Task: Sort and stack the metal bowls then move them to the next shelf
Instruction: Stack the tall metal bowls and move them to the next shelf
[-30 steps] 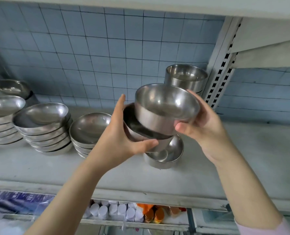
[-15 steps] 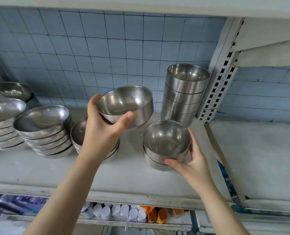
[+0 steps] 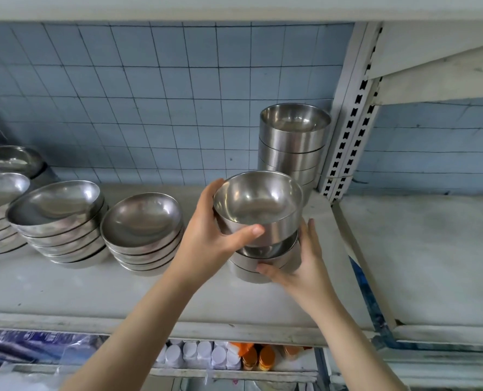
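On the white shelf [image 3: 65, 286], near its right end, the left hand [image 3: 206, 244] grips a deep bowl [image 3: 258, 203], thumb on the near wall and fingers round the far side. This bowl is mouth-up directly over a short stack [image 3: 262, 262] of like bowls; whether it is fully seated cannot be told. The right hand [image 3: 299, 266] cups the short stack, thumb on its front. A tall stack [image 3: 292, 145] stands behind. Shallow bowls [image 3: 142, 230] stand stacked to the left.

This looks like a shop: a white shelf [image 3: 150, 292] hung on a slotted upright [image 3: 347, 131] carries several stacks of matching steel bowls [image 3: 56, 221], from its left end to its back right corner. Below its front edge stand rows of white-capped bottles [image 3: 203, 355], orange jars [image 3: 258, 359] and wrapped packets [image 3: 37, 345].
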{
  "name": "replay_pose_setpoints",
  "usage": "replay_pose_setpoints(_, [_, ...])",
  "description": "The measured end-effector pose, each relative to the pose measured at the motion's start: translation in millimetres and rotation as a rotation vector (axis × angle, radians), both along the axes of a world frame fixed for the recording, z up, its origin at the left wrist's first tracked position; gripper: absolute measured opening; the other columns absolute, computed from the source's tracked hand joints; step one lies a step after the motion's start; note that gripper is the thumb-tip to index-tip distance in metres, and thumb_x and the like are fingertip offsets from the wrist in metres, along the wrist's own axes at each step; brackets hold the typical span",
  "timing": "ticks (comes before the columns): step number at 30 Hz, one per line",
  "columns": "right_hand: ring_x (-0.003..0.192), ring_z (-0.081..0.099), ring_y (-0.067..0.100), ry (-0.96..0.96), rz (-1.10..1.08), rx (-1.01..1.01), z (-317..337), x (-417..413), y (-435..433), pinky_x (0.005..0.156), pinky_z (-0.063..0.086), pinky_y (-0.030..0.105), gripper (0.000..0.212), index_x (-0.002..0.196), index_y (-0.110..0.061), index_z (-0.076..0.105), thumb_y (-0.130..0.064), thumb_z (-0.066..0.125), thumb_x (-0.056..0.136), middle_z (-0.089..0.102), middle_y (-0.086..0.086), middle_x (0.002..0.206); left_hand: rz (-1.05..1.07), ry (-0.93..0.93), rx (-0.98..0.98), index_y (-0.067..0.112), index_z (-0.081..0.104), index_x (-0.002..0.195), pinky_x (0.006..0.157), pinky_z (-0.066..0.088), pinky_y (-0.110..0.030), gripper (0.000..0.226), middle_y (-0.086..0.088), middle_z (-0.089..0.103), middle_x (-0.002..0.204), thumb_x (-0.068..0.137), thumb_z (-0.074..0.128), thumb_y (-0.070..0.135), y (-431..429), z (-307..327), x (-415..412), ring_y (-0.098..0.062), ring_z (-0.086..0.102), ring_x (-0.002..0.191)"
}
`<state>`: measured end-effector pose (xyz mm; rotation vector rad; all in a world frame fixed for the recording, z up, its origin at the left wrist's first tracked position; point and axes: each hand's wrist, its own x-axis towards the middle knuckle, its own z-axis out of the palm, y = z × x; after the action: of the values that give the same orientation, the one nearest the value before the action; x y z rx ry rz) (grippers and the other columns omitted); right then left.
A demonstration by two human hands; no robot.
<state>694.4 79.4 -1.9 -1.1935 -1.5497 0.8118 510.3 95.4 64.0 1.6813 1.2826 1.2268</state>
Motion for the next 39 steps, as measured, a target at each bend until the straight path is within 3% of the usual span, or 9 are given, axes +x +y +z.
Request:
replay_pose_setpoints(3, [0.149,0.011,-0.006,0.028,0.054,-0.029,-1,14,-1,0.123,0.022,0.035,0.114,0.151,-0.050,0.011,-0.068,0.080,0.062,0.018,-0.039,0.155,-0.022,0.041,-0.008,0.032,0.031,0.143,0.101,0.040,-0.014,0.103,0.022,0.053,0.132,0.056,0.079,0.061,0,-7,0,0.006,0.050,0.124])
replay_pose_setpoints(6, [0.146,0.021,-0.009,0.048,0.077,-0.023,9,28,-1,0.117,0.022,0.014,0.101,0.149,-0.048,0.017,-0.074,0.071,0.067,0.024,-0.034,0.157,-0.053,0.124,-0.005,0.047,0.029,0.136,0.095,0.033,-0.002,0.095,0.040,0.048,0.129,0.057,0.079,0.062,-3,-10,-2,0.015,0.045,0.123])
replay_pose_setpoints(8, [0.142,0.032,-0.007,0.026,0.063,-0.013,12,35,3,0.116,0.027,0.016,0.083,0.144,-0.047,0.033,-0.066,0.070,0.073,0.039,-0.033,0.150,-0.065,0.158,0.005,0.052,0.026,0.133,0.092,0.030,0.002,0.092,0.047,0.043,0.127,0.058,0.079,0.059,-4,-11,-2,0.020,0.042,0.121])
replay_pose_setpoints(11, [0.134,0.044,-0.008,0.023,0.010,-0.018,8,40,8,0.115,0.034,0.022,0.062,0.131,-0.051,0.047,-0.059,0.070,0.074,0.052,-0.037,0.136,-0.072,0.213,0.002,0.046,0.025,0.138,0.093,0.027,0.004,0.099,0.033,0.042,0.136,0.056,0.079,0.061,-1,-14,-5,0.023,0.037,0.122])
replay_pose_setpoints(19, [0.136,0.041,-0.007,-0.031,0.051,0.005,34,47,7,0.117,0.032,0.032,0.072,0.139,-0.046,0.048,-0.068,0.068,0.074,0.047,-0.031,0.144,-0.131,0.460,-0.033,0.018,0.001,0.156,0.108,0.009,-0.001,0.129,0.006,0.012,0.162,0.057,0.073,0.060,-1,7,-17,0.001,0.012,0.145])
replay_pose_setpoints(28, [0.123,0.043,-0.013,-0.406,0.171,0.250,149,-53,58,0.099,0.026,-0.003,0.052,0.134,-0.026,0.058,-0.050,0.061,0.089,0.054,-0.020,0.137,0.129,0.753,0.164,0.024,0.042,0.146,0.110,0.024,-0.019,0.070,0.008,0.039,0.153,0.084,0.063,0.049,8,101,-139,-0.012,0.035,0.140])
replay_pose_setpoints(33, [0.116,0.056,-0.002,-0.379,0.363,-0.043,173,-159,102,0.101,0.042,0.017,0.032,0.119,-0.027,0.067,-0.043,0.064,0.092,0.064,-0.013,0.126,0.263,0.874,-0.009,0.028,0.051,0.139,0.094,0.036,-0.022,0.057,0.008,0.047,0.147,0.088,0.060,0.052,37,135,-251,-0.018,0.057,0.115])
replay_pose_setpoints(36, [0.125,0.054,0.013,-0.356,0.429,-0.236,180,-228,124,0.110,0.042,0.036,0.019,0.106,-0.032,0.065,-0.046,0.062,0.093,0.063,-0.006,0.130,0.293,0.947,-0.115,0.028,0.047,0.142,0.099,0.038,-0.030,0.064,0.003,0.046,0.149,0.087,0.053,0.062,60,141,-323,-0.022,0.055,0.120])
replay_pose_setpoints(39, [0.127,0.053,0.022,-0.353,0.447,-0.329,182,-297,142,0.110,0.042,0.040,0.031,0.120,-0.024,0.059,-0.044,0.056,0.097,0.060,0.001,0.135,0.302,1.012,-0.226,0.026,0.043,0.145,0.107,0.035,-0.035,0.076,0.001,0.043,0.152,0.083,0.046,0.072,82,142,-389,-0.025,0.050,0.130])
